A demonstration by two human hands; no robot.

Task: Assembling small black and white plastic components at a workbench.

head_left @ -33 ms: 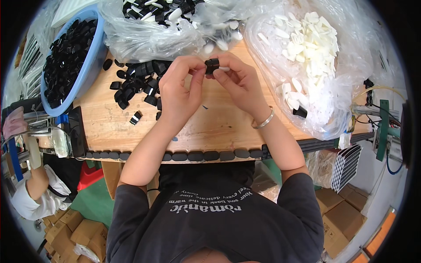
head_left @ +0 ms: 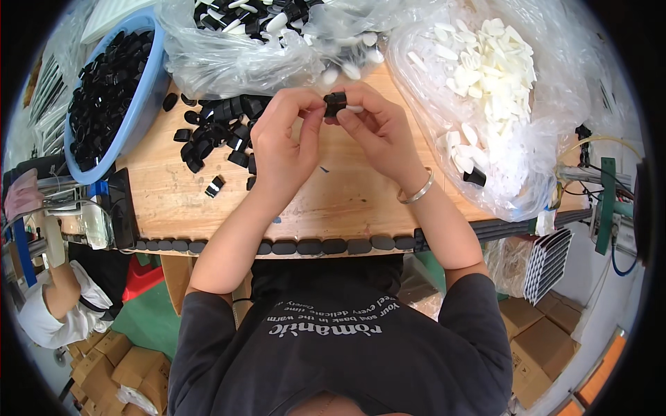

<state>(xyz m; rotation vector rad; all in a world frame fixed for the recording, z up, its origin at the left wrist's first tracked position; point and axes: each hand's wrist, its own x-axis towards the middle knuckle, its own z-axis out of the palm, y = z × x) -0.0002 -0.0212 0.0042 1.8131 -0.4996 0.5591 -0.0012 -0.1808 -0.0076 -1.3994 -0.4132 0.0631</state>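
Note:
Above the middle of the table, a small glossy black plastic cap [head_left: 335, 102] is pinched between the fingertips of both hands. My left hand [head_left: 286, 139] grips its left side with thumb and forefinger. From the right, my right hand [head_left: 380, 133] presses thumb and fingers on the same cap. A slim white plastic piece [head_left: 354, 109] shows by the right fingertips; whether it is joined to the cap is hidden. Loose black caps [head_left: 201, 142] lie in a heap left of my left hand, and one cap with a white stripe [head_left: 214, 186] sits apart, nearer me.
A blue basin [head_left: 158, 76] of black caps stands at left. Clear plastic bags hold mixed black and white parts [head_left: 277, 22] at the back and white oval pieces [head_left: 494, 66] at right. Dark padding [head_left: 333, 246] lines the table's front edge. Another person's arm [head_left: 61, 288] shows at lower left.

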